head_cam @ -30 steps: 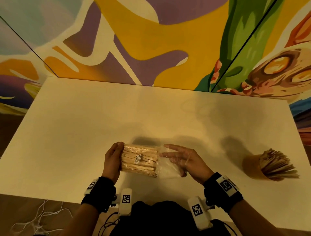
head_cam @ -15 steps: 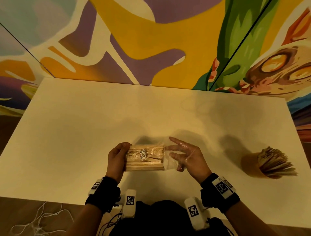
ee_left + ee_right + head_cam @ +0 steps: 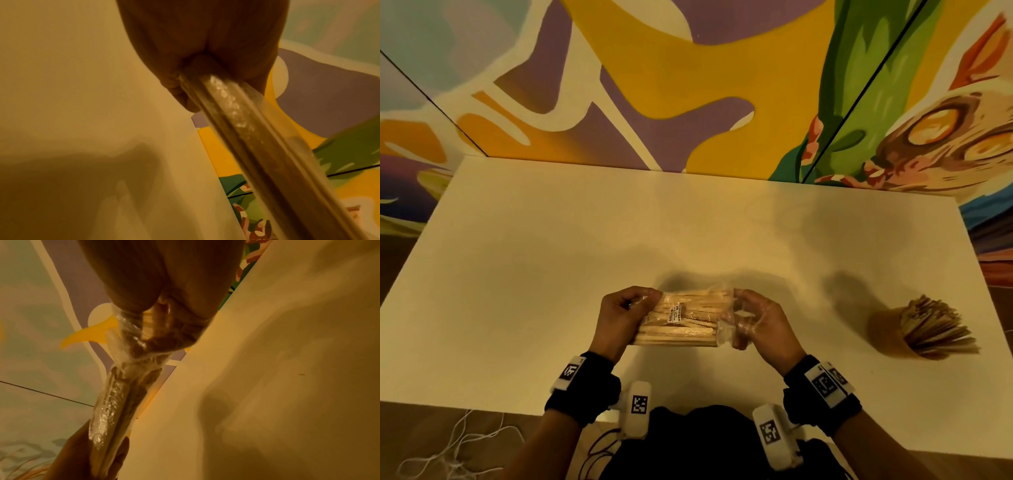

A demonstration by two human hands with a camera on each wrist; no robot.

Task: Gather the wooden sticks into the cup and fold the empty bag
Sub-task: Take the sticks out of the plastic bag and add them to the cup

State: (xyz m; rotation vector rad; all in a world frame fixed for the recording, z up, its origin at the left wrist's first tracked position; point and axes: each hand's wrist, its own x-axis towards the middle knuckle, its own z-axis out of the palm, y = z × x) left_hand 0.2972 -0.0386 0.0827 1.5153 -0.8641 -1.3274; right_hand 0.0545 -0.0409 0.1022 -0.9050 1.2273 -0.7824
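Observation:
A clear plastic bag [image 3: 726,329] full of wooden sticks [image 3: 681,320] is held between both hands above the near middle of the table. My left hand [image 3: 621,317] grips the bag's left end, fingers curled round it [image 3: 185,78]. My right hand [image 3: 756,322] has its fingers curled into the loose plastic at the bag's right end [image 3: 135,344]. A small white label [image 3: 675,313] shows on the bag. A brown cup [image 3: 887,329] stands at the right, crammed with more sticks [image 3: 931,329] that fan out of it.
The white table [image 3: 551,274] runs from a painted wall [image 3: 688,85] at the back to the near edge. White cord [image 3: 448,448] lies on the floor at the lower left. Black wristbands with tagged camera blocks [image 3: 638,407] sit on both wrists.
My right hand went from spread fingers beside the bag to curling into its right end. The bag came up and levelled between both hands.

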